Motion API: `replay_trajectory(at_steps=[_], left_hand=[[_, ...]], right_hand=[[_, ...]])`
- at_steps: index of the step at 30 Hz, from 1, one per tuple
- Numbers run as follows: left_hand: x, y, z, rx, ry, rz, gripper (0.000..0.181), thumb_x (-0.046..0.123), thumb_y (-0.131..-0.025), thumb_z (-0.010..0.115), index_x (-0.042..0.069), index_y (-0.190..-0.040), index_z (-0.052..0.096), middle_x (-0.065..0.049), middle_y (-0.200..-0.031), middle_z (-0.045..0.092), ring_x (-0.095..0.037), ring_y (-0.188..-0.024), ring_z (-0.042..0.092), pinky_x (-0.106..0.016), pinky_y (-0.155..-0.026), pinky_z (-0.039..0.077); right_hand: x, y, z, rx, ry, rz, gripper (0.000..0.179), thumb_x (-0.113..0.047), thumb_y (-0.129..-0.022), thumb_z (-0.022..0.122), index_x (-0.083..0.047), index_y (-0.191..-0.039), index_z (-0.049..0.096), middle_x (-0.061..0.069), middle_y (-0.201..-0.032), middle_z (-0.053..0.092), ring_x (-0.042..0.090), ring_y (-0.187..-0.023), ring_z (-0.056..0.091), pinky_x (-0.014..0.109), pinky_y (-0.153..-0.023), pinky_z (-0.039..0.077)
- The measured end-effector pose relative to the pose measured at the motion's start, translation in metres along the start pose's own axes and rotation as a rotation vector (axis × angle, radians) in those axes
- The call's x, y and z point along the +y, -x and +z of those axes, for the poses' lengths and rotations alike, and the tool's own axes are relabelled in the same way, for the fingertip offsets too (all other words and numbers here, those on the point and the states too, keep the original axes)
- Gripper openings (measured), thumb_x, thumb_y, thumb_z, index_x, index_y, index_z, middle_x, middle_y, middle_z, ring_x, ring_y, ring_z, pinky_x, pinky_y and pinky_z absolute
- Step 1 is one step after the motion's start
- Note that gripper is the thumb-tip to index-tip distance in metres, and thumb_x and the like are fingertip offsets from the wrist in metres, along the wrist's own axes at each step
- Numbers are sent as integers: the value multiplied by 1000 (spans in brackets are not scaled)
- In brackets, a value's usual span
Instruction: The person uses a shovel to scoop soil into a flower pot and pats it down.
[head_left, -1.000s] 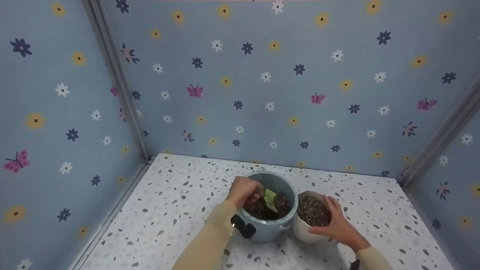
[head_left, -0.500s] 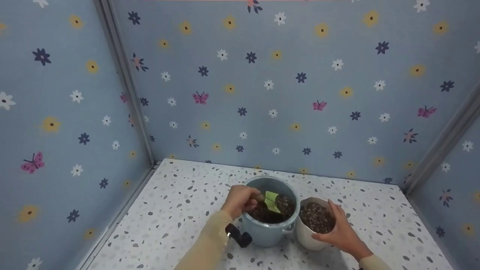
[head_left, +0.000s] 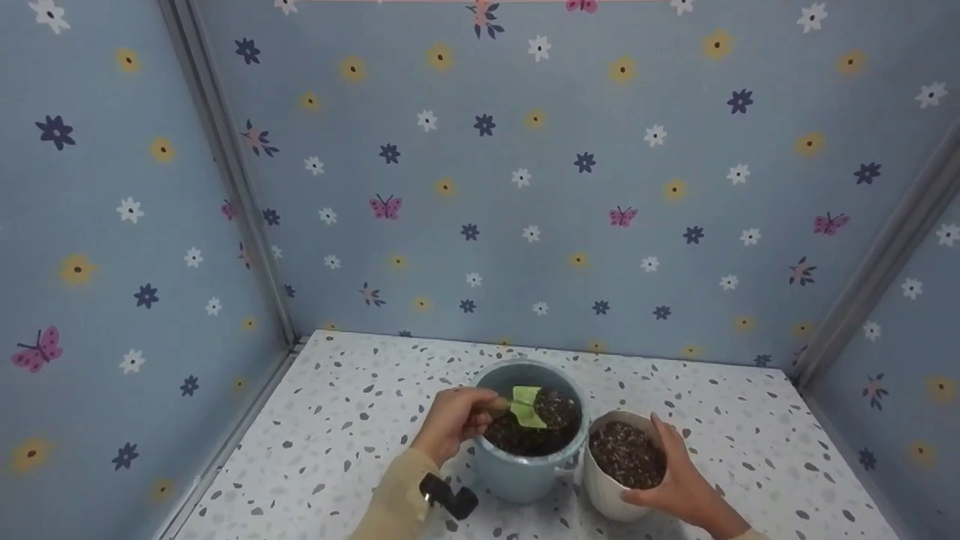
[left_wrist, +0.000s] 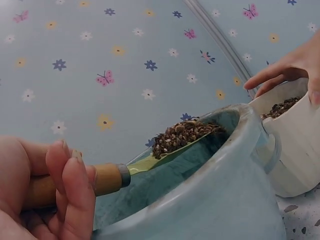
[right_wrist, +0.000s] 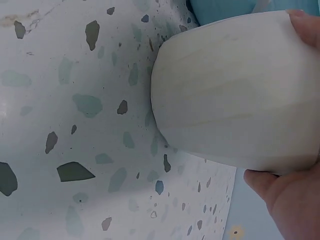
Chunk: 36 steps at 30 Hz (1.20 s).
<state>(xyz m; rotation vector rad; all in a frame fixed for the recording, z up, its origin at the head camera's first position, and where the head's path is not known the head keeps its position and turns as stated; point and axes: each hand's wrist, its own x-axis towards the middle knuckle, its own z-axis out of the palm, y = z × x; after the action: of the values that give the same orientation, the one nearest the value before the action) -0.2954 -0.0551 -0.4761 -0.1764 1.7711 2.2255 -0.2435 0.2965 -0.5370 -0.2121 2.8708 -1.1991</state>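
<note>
My left hand [head_left: 456, 421] grips the wooden handle of a small garden trowel [left_wrist: 111, 179] at the left rim of a blue pot [head_left: 517, 477]. The trowel's light green blade [head_left: 527, 407] lies nearly level over the pot's mouth and carries a heap of dark potting soil [left_wrist: 181, 138]. More soil shows inside the blue pot, below the blade. My right hand [head_left: 681, 480] holds a white pot [right_wrist: 225, 95] by its rim, thumb on the near side and fingers on the far right. This pot stands upright, filled with soil [head_left: 628, 454] close to the rim.
The two pots stand side by side on a white speckled tabletop [head_left: 360, 405]. A small side handle [left_wrist: 274, 153] of the blue pot points toward the white one. Blue flower-patterned panels [head_left: 525, 195] enclose the table at the back and both sides.
The trowel blade has risen from the soil in the blue pot and levelled out, with soil heaped on it. My left hand has shifted a little left. My right hand stays on the white pot.
</note>
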Motion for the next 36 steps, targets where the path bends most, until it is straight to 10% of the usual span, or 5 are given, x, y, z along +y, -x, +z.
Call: replay_trajectory(at_steps=[14, 36], left_hand=[[10, 3, -15, -41, 55, -11, 31, 26, -77, 69, 3, -97, 69, -2, -73, 61, -6, -57, 49, -20, -52, 42], [-1, 9, 49, -168, 78, -42, 37, 26, -71, 73, 1, -97, 69, -5, -72, 65, -6, -52, 51, -20, -49, 43]], right_hand=[[-7, 0, -2, -25, -4, 27, 127, -50, -53, 82, -11, -144, 3, 18, -142, 10, 38, -128, 23, 57, -96, 26], [0, 2, -1, -6, -42, 13, 128, -47, -52, 83, -8, -144, 4, 22, -144, 9, 39, -129, 21, 57, -97, 24]])
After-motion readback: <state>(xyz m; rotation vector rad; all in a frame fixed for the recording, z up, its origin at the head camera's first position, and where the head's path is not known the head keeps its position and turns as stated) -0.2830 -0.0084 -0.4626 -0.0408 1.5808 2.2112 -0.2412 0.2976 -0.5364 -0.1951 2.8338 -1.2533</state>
